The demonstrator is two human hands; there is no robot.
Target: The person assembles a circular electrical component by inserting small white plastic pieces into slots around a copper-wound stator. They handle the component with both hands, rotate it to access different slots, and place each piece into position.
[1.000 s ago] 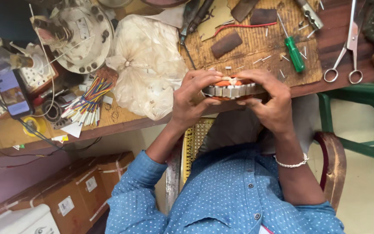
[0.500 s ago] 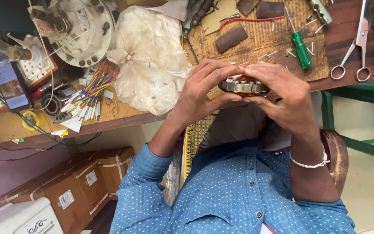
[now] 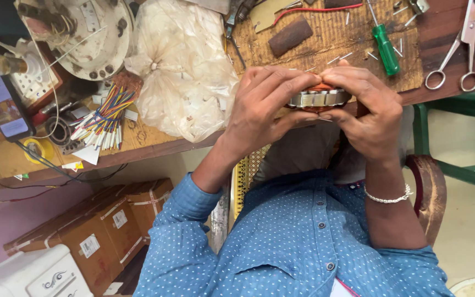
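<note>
Green screwdriver beside scissors, perhaps touching

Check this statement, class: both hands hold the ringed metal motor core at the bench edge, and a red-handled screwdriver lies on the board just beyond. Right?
Not quite. The head view shows the screwdriver has a green handle, not red. The rest stands: the left hand and right hand hold the motor core at the bench edge.

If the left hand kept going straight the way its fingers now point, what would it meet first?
The left hand points across the metal ring toward the right hand. Their fingertips almost touch above the ring already, so it would likely meet the right hand's fingers first.
</note>
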